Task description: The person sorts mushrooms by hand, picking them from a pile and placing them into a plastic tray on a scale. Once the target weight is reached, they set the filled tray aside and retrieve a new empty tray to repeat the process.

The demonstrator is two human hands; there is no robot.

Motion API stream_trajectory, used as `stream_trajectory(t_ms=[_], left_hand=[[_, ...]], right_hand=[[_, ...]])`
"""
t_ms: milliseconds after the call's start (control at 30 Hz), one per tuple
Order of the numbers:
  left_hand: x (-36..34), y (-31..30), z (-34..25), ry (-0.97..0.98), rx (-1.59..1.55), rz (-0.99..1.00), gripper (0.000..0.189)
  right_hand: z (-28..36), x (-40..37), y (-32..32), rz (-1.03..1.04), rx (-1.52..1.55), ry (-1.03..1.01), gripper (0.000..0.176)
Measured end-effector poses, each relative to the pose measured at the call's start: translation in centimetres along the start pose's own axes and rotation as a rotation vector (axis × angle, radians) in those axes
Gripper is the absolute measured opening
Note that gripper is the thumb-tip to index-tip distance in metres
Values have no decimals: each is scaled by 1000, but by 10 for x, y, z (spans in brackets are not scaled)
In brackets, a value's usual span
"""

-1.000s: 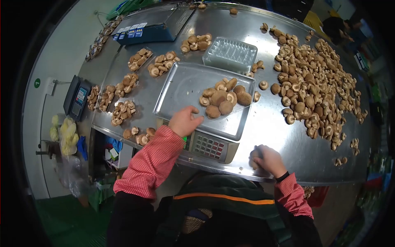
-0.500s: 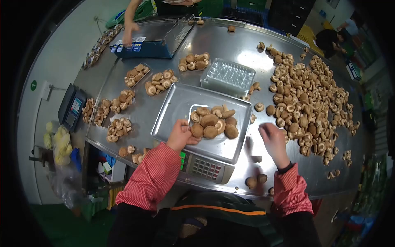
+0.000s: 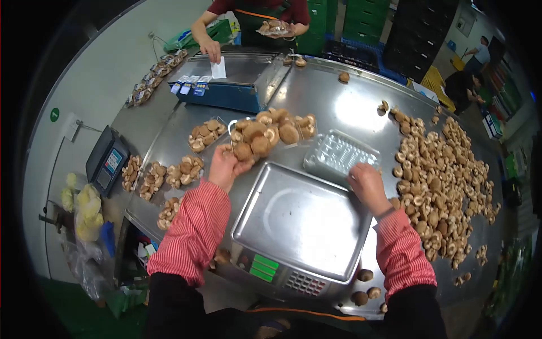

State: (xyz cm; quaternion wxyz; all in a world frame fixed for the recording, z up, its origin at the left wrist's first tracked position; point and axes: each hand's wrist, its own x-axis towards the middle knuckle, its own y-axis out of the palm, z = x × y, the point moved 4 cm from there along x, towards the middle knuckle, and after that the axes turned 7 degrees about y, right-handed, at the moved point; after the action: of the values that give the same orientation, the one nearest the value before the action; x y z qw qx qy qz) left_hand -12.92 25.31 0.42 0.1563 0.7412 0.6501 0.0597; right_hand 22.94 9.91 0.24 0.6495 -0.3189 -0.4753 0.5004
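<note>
My left hand (image 3: 227,168) grips the near left corner of a clear plastic tray of shiitake mushrooms (image 3: 257,138), held up beyond the scale and in front of other filled trays. Its fingers are closed on the rim. My right hand (image 3: 367,183) is at the near right edge of a stack of clear plastic trays (image 3: 341,152), fingers closed on the edge of a tray there. Between my arms sits the scale with its bare metal pan (image 3: 305,220). Its green display (image 3: 264,268) and keypad face me.
A large heap of shiitake mushrooms (image 3: 437,181) covers the right side of the steel table. Filled mushroom trays (image 3: 184,171) stand at the left. A co-worker's hand (image 3: 210,50) holds a white label over a wrapping machine (image 3: 217,96). A second scale (image 3: 107,161) stands far left.
My left hand has lifted the mushroom tray off the scale pan and carried it away from me, leftward. My right hand has moved up to the stack of trays. The view has shifted.
</note>
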Motion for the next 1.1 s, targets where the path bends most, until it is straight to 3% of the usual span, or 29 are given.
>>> stream_trajectory(t_ms=[200, 400, 500, 533, 667, 733, 867, 933, 967, 1033, 1100], left_hand=[[137, 4, -26, 150, -52, -154, 49], [212, 20, -32, 114, -159, -270, 58], [263, -6, -10, 89, -455, -73, 54], [261, -5, -9, 96, -421, -131, 52], [211, 16, 6, 13, -243, -295, 34], [194, 21, 39, -48, -330, 27, 14], [46, 84, 33, -271, -60, 236, 29], [-13, 108, 28, -503, -65, 389, 39], [-37, 117, 24, -500, -76, 407, 41], [-81, 133, 20, -554, -88, 498, 46], [-107, 151, 15, -465, 91, 565, 47]], right_hand=[[-11, -1, 4, 115, 196, 164, 10], [-12, -2, 5, 178, 199, 214, 10], [-10, -1, 1, 196, 265, 231, 10], [-12, 1, 2, 205, 265, 236, 10], [-13, 2, 0, 195, 288, 219, 9], [-9, 5, -4, 113, 224, 156, 9], [14, 1, -3, -165, 64, -70, 13], [38, -9, -28, -287, 16, -128, 16], [58, -17, -44, -372, 13, -172, 20], [75, -47, -55, -371, 98, -240, 17], [94, -84, -61, -307, 152, -247, 14]])
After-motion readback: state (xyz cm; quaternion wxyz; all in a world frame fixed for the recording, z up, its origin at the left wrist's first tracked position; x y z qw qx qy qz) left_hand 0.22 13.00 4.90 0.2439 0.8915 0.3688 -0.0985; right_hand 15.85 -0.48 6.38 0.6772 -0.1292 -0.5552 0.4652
